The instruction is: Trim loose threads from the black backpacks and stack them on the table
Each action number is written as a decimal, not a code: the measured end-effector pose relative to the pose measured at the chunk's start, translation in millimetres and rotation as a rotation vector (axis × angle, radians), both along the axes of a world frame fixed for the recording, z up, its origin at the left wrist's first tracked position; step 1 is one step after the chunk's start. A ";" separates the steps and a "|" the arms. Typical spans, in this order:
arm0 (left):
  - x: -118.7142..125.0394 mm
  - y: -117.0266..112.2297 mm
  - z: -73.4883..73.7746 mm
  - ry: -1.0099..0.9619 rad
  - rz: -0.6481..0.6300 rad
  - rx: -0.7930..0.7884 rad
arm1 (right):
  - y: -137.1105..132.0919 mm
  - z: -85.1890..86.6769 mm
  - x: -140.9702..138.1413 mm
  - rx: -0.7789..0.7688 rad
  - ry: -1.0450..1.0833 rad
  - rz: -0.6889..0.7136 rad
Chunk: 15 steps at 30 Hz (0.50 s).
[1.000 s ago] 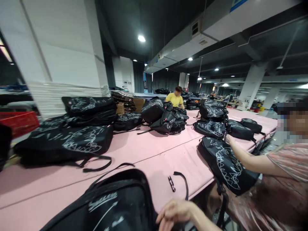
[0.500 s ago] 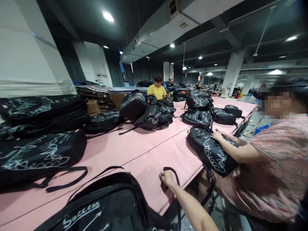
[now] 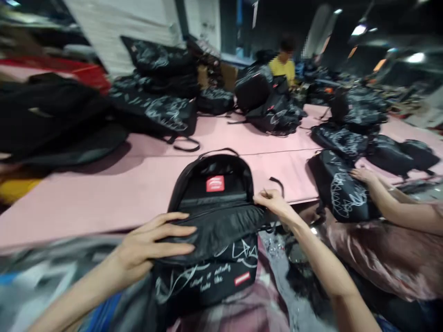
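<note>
leaning over the near edge of the pink table [image 3: 138,184], one black backpack [image 3: 221,221] gapes before me: one red label [image 3: 215,183] inside, one red patch [image 3: 242,278] low on its front, white scrawl and lettering around it. my left hand [image 3: 138,251] lies with fingers spread on the folded front; its thumb is hidden, so i cannot tell if they clamp. my right hand [image 3: 275,205] has its fingertips together by the bag's right side, around one small dark thing [image 3: 266,193], too blurred to name. two smaller black bags [image 3: 389,157] sit toward the table's right edge.
</note>
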State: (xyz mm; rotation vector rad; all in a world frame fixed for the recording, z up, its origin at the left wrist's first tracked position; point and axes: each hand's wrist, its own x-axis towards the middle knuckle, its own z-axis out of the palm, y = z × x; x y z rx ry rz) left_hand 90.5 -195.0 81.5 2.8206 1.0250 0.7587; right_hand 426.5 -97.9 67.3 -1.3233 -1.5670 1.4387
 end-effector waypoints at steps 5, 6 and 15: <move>3.0 -77.3 -83.6 0.145 0.089 -0.112 | -71.8 -55.3 9.2 0.059 -0.265 0.014; 3.4 -87.4 -99.7 0.153 0.129 -0.134 | -81.6 -67.3 9.4 0.070 -0.282 -0.023; -13.1 -76.6 -61.4 -0.005 0.190 -0.392 | -110.8 -120.7 -3.3 0.069 -0.212 -0.047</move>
